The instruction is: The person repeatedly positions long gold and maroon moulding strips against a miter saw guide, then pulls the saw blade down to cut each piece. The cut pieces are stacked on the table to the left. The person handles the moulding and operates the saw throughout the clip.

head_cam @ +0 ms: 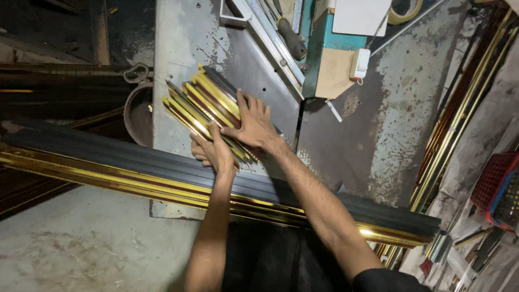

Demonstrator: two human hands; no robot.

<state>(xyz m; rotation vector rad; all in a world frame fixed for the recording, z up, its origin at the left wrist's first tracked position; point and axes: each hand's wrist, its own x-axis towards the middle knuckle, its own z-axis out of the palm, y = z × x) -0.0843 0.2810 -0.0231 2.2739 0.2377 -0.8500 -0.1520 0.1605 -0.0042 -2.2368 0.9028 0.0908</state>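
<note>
Squaring a bundle of cut gold-and-black moulding strips (208,108) on the grey metal worktable (346,130). The right hand (253,125) lay spread flat on top; the left hand (212,151) cupped the near ends. The step called for even pressure. A red plastic crate (493,183) sat at right, contents unclear

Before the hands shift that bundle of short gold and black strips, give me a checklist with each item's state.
1. Right hand flat on top of the strip bundle: ok.
2. Left hand gripping the bundle's near end: ok.
3. Strip ends flush: not ok, the far ends are staggered.
4. Bundle resting on the metal table: ok.
5. Long black and gold mouldings lying across the front, under both forearms: ok.
6. Bundle's underside: cannot tell.
</note>
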